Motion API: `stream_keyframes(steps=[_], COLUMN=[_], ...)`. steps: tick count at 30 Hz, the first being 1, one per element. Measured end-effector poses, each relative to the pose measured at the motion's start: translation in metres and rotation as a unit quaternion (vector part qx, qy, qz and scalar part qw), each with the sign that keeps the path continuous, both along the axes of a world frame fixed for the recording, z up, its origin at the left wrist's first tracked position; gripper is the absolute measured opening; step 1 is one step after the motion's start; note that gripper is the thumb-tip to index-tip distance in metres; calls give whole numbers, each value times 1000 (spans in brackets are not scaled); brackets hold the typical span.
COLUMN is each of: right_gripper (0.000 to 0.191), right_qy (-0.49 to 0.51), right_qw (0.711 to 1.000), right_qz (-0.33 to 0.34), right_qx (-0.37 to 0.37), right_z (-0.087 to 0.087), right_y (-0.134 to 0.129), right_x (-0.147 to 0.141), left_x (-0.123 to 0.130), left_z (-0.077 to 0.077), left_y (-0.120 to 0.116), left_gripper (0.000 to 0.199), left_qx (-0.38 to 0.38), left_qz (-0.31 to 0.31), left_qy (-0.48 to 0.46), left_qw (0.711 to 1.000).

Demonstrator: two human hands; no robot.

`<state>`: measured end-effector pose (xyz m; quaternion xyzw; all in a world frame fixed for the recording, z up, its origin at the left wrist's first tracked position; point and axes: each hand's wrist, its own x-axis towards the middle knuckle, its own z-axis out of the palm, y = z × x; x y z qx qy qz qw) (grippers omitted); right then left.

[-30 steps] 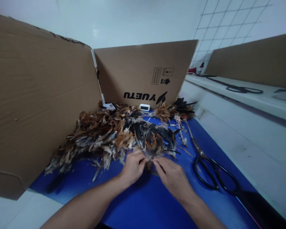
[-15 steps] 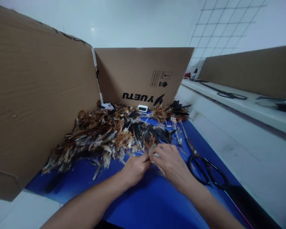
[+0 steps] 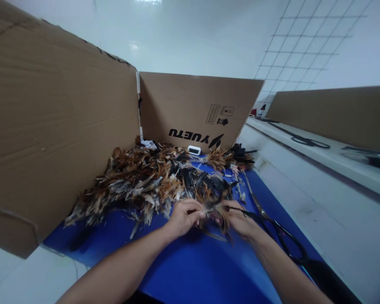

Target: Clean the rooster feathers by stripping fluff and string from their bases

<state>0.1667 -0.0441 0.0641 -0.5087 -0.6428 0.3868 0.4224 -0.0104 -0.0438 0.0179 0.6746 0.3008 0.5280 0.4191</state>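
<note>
My left hand (image 3: 186, 217) pinches a small bunch of brown and dark feathers (image 3: 220, 213) by its pale end, thumb against fingers. My right hand (image 3: 240, 221) is closed at the other side of the bunch, its fingers partly covered by the feathers and blurred. One long dark feather lies across the back of this hand. Just beyond both hands spreads a large pile of brown, cream and black feathers (image 3: 136, 179) on the blue surface (image 3: 183, 270). Large scissors (image 3: 286, 236) with black handles lie beside my right forearm, blades pointing away.
A tall cardboard panel (image 3: 82, 109) stands on the left, and a printed cardboard panel (image 3: 177, 105) at the back. A small white digital device (image 3: 194, 150) sits before it. On the right, a white ledge (image 3: 335, 156) carries another pair of scissors (image 3: 310, 141).
The feather bunch has come up into plain view between my hands. My right hand has turned and shifted right, away from my left. The camera view has tilted slightly.
</note>
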Motion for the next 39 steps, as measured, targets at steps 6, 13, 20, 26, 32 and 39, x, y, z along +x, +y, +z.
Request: stream_keyframes(steps=[6, 13, 20, 26, 32, 39], right_gripper=[22, 22, 23, 20, 24, 25], right_qy=[6, 21, 55, 110, 165, 193], right_qw=[1000, 996, 994, 990, 982, 975], right_qz=[-9, -77, -91, -83, -95, -110], right_qx=[10, 47, 27, 8, -9, -18], right_z=[-15, -28, -39, -46, -46, -53], right_y=[-13, -17, -17, -16, -16, -15], right_x=[-22, -32, -31, -29, -32, -34], left_x=[-3, 0, 1, 3, 3, 4], left_z=[2, 2, 0, -1, -3, -9], left_y=[0, -4, -6, -6, -6, -10], left_gripper=[17, 21, 21, 20, 20, 22], left_qx=[8, 66, 73, 59, 86, 174], left_qz=[119, 179, 177, 182, 184, 178], left_qy=[42, 126, 138, 141, 163, 219], left_qw=[992, 974, 972, 971, 965, 943])
